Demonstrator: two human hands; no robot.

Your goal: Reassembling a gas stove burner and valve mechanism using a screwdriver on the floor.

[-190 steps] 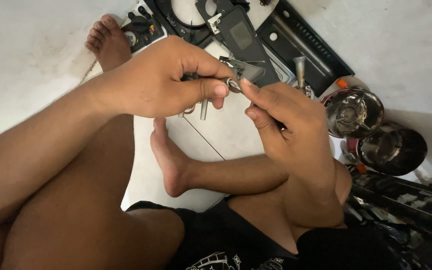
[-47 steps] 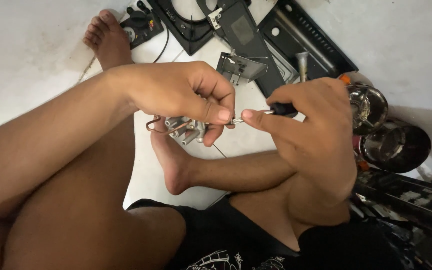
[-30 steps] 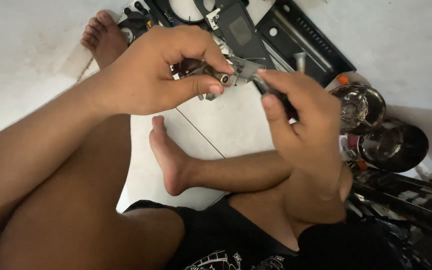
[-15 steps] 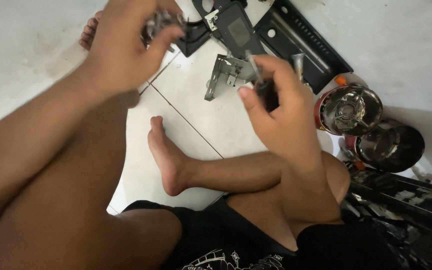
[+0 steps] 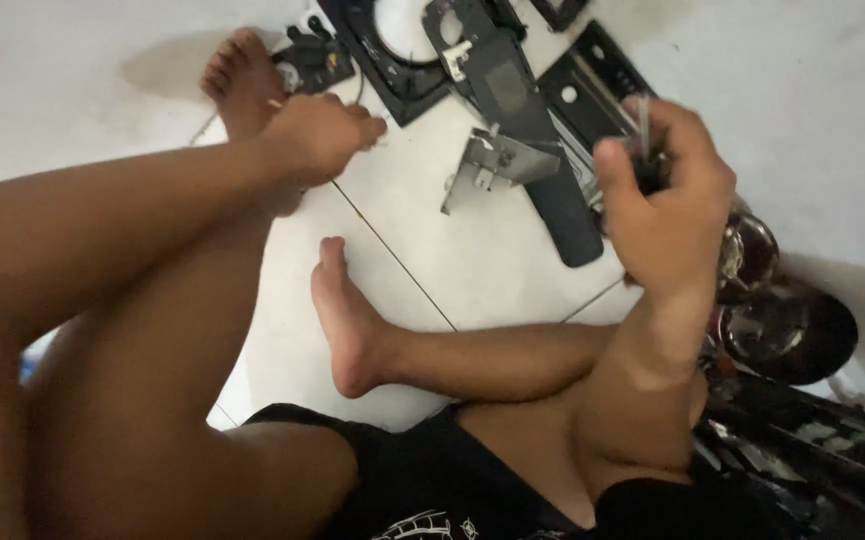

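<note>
1. The left hand (image 5: 317, 135) is stretched out low over the white tiled floor (image 5: 512, 280), fingers curled together near the top edge of the view. It sits just beside a small dark part with wires (image 5: 314, 62) and the person's own foot (image 5: 242, 85). Whether it pinches anything I cannot tell; the fingertips are blurred.

2. The right hand (image 5: 667, 200) is raised and closed around a thin screwdriver (image 5: 642, 125), whose metal shaft points up out of the fist, with a dark handle inside the grip.

3. Between the two hands, a small bent metal bracket (image 5: 492, 165) lies loose on the floor, touching a long black plastic panel (image 5: 527, 140). A second black panel (image 5: 592, 85) lies alongside it.

4. Risks, as I judge them: the screwdriver tip sits near the face while the gaze is elsewhere, so a quick arm move could jab. Any small screw released by the left hand could roll along the tile joint (image 5: 392, 255) and vanish under the panels. The bare foot (image 5: 347, 320) lies close to the sharp-edged bracket.

5. Containers: two round shiny metal pots (image 5: 752, 255) sit by the right forearm at the right edge of the floor. Their contents are hidden by glare and the arm; an elbow could tip them.
</note>
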